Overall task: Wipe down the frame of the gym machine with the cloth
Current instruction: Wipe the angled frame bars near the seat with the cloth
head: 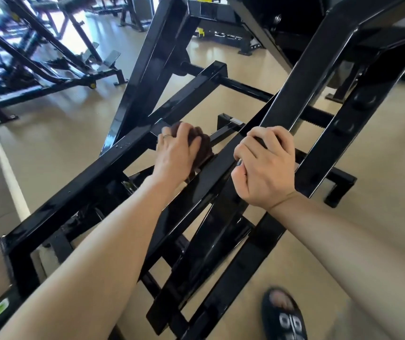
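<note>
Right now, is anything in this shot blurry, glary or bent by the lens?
Head view: the sandalled foot is smeared; window glare washes out the far machines; the wide lens bows the black frame; the left hand on the cloth stays fairly sharp.

Your left hand covers most of the brown cloth; only its far edge shows past your fingers. Your right hand hides the section of black frame inside its grip. The frame's upper end is cut off by the top edge. The sandal is cropped at the bottom edge. The background machines at upper left are blurred.
</note>
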`<state>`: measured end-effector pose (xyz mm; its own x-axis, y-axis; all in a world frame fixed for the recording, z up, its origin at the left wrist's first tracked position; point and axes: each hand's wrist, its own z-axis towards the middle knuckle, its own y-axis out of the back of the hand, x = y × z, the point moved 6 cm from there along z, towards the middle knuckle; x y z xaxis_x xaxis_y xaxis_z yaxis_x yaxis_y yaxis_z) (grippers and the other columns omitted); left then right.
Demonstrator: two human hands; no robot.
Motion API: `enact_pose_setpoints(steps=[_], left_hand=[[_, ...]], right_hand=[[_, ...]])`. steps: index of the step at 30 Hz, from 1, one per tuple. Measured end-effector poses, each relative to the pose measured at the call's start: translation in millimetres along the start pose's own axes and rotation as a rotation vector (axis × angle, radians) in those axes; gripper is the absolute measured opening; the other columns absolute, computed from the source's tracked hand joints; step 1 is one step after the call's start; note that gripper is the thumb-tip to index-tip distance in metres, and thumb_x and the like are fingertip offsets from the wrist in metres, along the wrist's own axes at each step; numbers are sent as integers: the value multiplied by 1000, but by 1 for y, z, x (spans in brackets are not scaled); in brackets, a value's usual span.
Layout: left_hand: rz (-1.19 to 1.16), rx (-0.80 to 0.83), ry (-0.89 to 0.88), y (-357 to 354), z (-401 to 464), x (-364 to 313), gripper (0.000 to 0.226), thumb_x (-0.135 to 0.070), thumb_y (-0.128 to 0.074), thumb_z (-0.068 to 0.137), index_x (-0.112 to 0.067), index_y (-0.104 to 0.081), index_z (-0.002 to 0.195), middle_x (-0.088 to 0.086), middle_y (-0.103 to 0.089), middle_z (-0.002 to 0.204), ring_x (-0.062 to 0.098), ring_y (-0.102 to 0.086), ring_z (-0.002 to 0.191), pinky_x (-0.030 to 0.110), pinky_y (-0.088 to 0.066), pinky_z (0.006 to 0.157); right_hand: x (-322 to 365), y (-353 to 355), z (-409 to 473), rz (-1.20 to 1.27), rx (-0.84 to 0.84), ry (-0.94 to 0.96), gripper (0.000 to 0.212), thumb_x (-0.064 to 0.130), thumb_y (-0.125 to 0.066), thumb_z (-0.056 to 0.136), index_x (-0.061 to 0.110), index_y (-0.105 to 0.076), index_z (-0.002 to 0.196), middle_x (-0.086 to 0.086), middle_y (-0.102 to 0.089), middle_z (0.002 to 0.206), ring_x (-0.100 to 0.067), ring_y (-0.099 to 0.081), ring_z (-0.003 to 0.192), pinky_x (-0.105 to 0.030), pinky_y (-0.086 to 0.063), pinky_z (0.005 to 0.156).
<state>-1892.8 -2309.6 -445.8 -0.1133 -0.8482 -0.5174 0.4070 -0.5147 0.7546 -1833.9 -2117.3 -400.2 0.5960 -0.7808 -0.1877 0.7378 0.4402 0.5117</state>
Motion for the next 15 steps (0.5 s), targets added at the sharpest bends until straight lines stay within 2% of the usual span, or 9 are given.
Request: enact_pose_setpoints(steps=[4, 9, 12, 15], left_hand=[[40, -42, 80, -5, 10, 9, 32, -39, -48, 106, -16, -48, 128, 21, -45, 118, 42, -45, 108, 55, -40, 95], [71, -58, 148, -7, 11, 8, 33, -40, -48, 106, -15, -48, 127, 23, -45, 117, 43, -45, 107, 53, -38, 94], [78, -47, 175, -3, 9, 4, 34, -41, -46, 106, -15, -48, 128, 22, -44, 118, 42, -45, 109, 51, -37, 95], [91, -38, 197, -3, 9, 1, 34, -41, -45, 106, -16, -47, 128, 19, -43, 115, 41, -45, 109, 49, -37, 92]], right_hand=[[0, 1, 1, 3, 10, -5, 25, 22, -46, 89, 10, -67, 81, -5, -68, 85, -29, -62, 102, -43, -37, 102], [1, 2, 4, 1, 24, -9, 20, 20, -53, 85, 8, -68, 80, -7, -70, 84, -30, -63, 102, -41, -38, 103], [1, 2, 6, -35, 144, 24, 28, 23, -50, 89, 6, -72, 83, -10, -72, 86, -31, -62, 104, -42, -39, 104], [2, -1, 10, -101, 329, 52, 47, 30, -38, 100, 4, -74, 86, -13, -72, 85, -32, -61, 99, -45, -37, 109]])
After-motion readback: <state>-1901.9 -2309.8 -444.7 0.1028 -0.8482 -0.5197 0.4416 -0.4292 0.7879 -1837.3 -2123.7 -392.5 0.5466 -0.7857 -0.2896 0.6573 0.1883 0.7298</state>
